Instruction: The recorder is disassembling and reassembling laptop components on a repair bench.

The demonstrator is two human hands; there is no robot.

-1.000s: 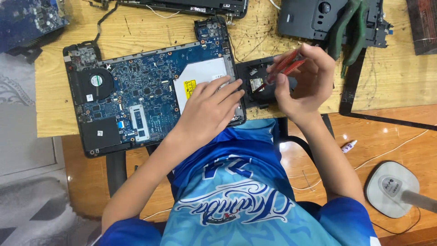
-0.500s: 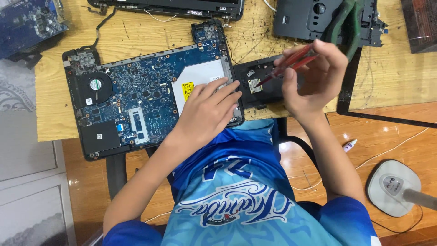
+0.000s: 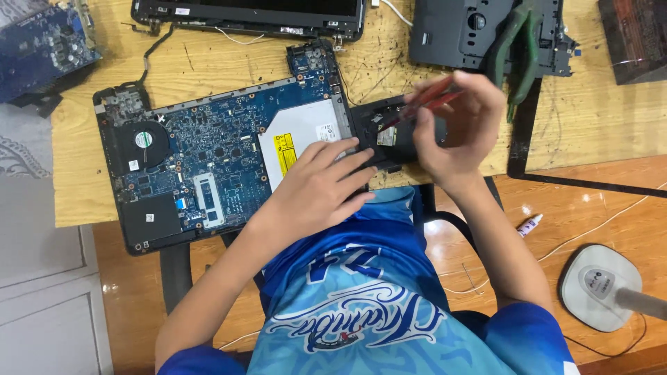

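An opened laptop base with a blue motherboard [image 3: 208, 160], a round fan [image 3: 142, 139] and a silver optical drive [image 3: 299, 132] lies on the wooden bench. My left hand [image 3: 316, 184] rests flat on the drive's near corner, fingers spread. My right hand [image 3: 455, 128] grips a red-handled screwdriver [image 3: 424, 101], its tip pointing down-left into the black right end of the base [image 3: 382, 132], by a small card there.
A black screen frame [image 3: 250, 17] lies at the back, a dark plastic cover [image 3: 458, 31] with green-handled pliers [image 3: 517, 42] at back right, another blue circuit board [image 3: 42, 45] far left. A thin black frame [image 3: 517, 139] overhangs the bench edge. A grey pedestal [image 3: 597, 285] and white tube [image 3: 529, 224] lie on the floor.
My right hand with the screwdriver has lifted slightly and shifted right and away from me. The left hand stays pressed on the optical drive.
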